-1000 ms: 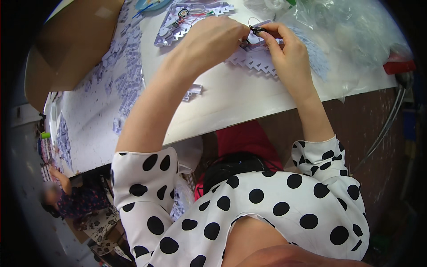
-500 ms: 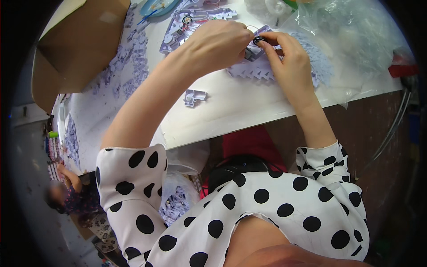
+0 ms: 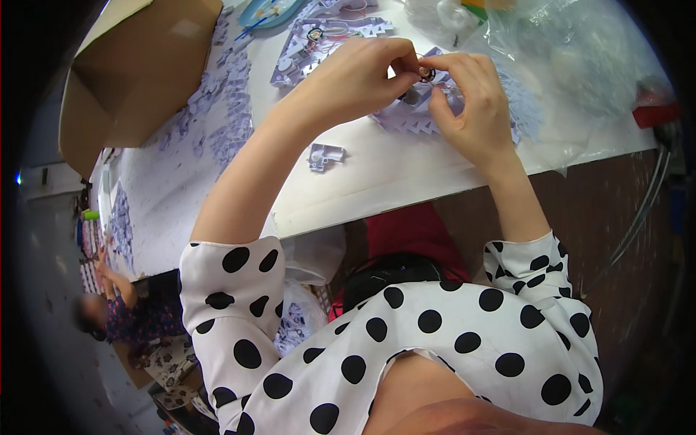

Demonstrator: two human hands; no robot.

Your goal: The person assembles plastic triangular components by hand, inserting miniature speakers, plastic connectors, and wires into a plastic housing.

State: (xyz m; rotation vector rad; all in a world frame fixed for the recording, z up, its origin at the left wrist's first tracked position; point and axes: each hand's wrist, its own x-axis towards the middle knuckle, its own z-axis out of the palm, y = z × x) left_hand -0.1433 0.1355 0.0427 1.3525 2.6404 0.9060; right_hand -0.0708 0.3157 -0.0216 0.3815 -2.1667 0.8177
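Between the fingertips of both hands is a small round speaker [image 3: 427, 74] with a black rim and a coppery middle. My left hand [image 3: 355, 76] pinches at its left edge, thumb and index finger meeting there. The curled index finger of my right hand [image 3: 475, 101] rests at its upper rim, with the thumb just below. Under the hands lies a pale lilac plastic housing [image 3: 409, 119] with a toothed edge, partly hidden. A similar housing [image 3: 293, 58], with wires and a round part inside, sits beyond my left wrist.
A small lilac plastic part [image 3: 326, 156] lies near the table's front edge. At left stand a cardboard box [image 3: 138, 80] and many scattered lilac pieces [image 3: 232, 109]. Behind are a blue dish [image 3: 270, 11] and clear plastic bags [image 3: 580, 65]. Another person [image 3: 138, 312] is at far left.
The speaker has turned so its coppery middle shows, and my right thumb has moved down from it. My left arm has shifted slightly right.
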